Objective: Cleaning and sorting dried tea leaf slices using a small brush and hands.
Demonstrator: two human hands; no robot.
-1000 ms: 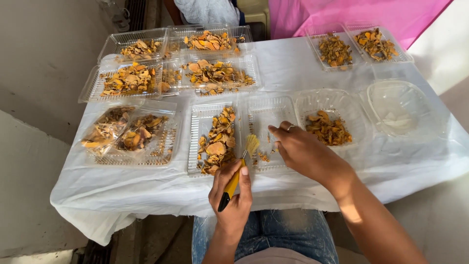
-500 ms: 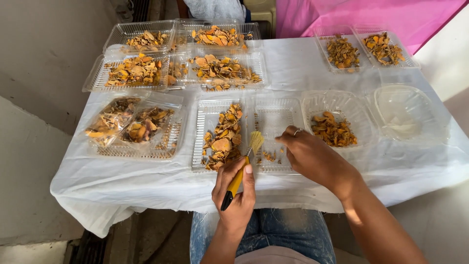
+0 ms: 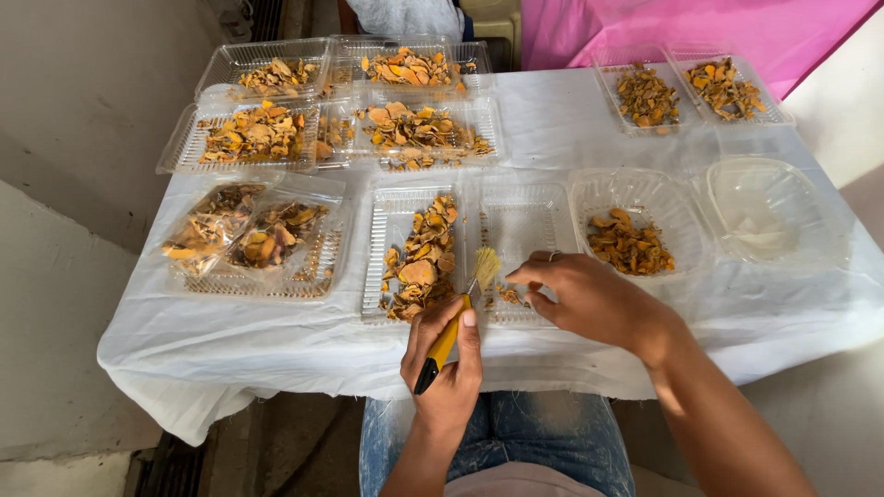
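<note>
Left hand (image 3: 447, 368) is clamped around a yellow-and-black handled brush (image 3: 453, 329) at the table's near edge, pale bristles resting in the clear hinged tray (image 3: 382, 235). Right hand (image 3: 589, 296) pinches a small orange slice (image 3: 512, 294) (fingertips together) beside the bristles, over the tray's right half.

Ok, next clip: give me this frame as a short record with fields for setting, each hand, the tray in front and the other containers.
setting: table under a white cloth, seen from above
left hand: grips a yellow-handled brush, bristles at the centre tray
right hand: ring on one finger, fingertips pinched over small orange pieces
centre tray: clear hinged, orange slices in its left half
other containers: clear trays of dried orange pieces; one empty bowl at far right
</note>
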